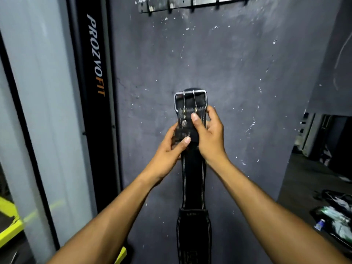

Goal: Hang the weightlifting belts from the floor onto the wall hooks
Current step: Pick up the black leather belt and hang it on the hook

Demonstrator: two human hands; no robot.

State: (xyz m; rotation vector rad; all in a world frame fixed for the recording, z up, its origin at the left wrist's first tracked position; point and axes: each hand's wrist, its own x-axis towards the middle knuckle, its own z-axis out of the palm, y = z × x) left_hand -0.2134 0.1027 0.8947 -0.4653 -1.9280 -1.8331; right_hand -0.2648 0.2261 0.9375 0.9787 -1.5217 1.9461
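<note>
I hold a black leather weightlifting belt [193,183] upright in front of a dark grey wall, its wide padded part hanging down between my forearms. Its silver double-prong buckle [190,101] is at the top, just above my fingers. My left hand [171,147] grips the strap from the left, thumb across the front. My right hand [208,134] grips it from the right just under the buckle, thumb pressed on the strap. A metal rail with several wall hooks [190,4] runs along the top of the wall, well above the buckle; the visible hooks carry nothing.
A black post lettered PROZVOFIT [97,58] stands at the wall's left edge beside a pale glass panel [38,92]. A yellow frame [9,225] shows low on the left. To the right the wall ends at a corner, with littered bags [335,218] on the floor.
</note>
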